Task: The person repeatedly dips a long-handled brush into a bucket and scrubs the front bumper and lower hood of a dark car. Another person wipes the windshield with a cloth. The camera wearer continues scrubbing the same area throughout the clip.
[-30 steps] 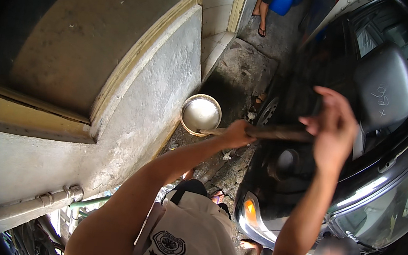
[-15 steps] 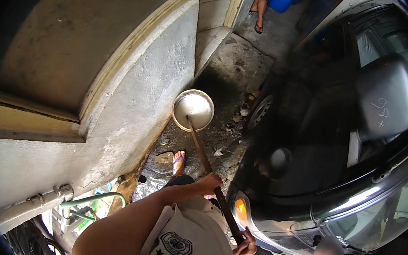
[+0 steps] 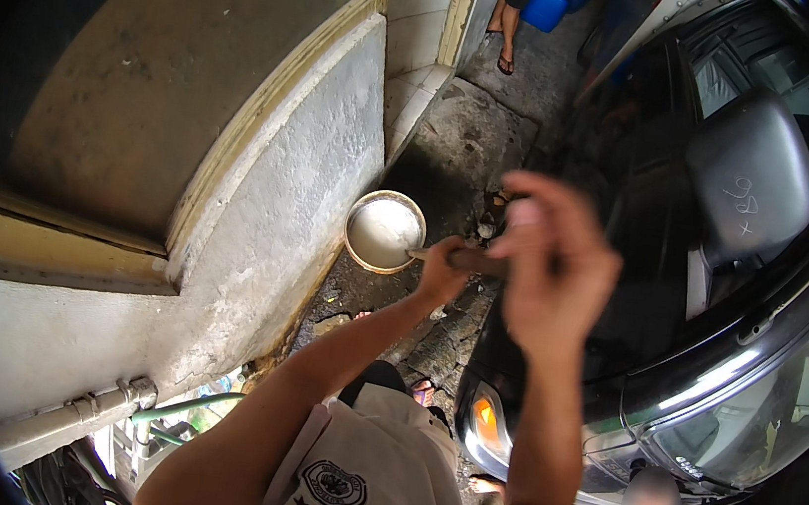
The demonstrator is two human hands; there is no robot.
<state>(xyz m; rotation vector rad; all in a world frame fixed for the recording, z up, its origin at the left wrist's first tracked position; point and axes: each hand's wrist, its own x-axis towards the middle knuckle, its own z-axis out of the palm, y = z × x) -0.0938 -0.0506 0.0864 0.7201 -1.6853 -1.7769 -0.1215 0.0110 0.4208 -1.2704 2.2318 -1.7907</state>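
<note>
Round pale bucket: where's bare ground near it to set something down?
Beyond the bucket, the grey concrete slab looks open between the white tiled doorstep and the black car. Crowded right of it: left hand, brown wooden pole, blurred right hand; the rough grey wall hems its left.

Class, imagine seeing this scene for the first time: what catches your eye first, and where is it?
Probably the large, blurred right hand just right of centre, overlapping the brown pole that the left hand grips. Left of the hands stands the round bucket with pale contents, near the grey wall. The black vehicle with its big grey side mirror fills much of the right side.
</note>
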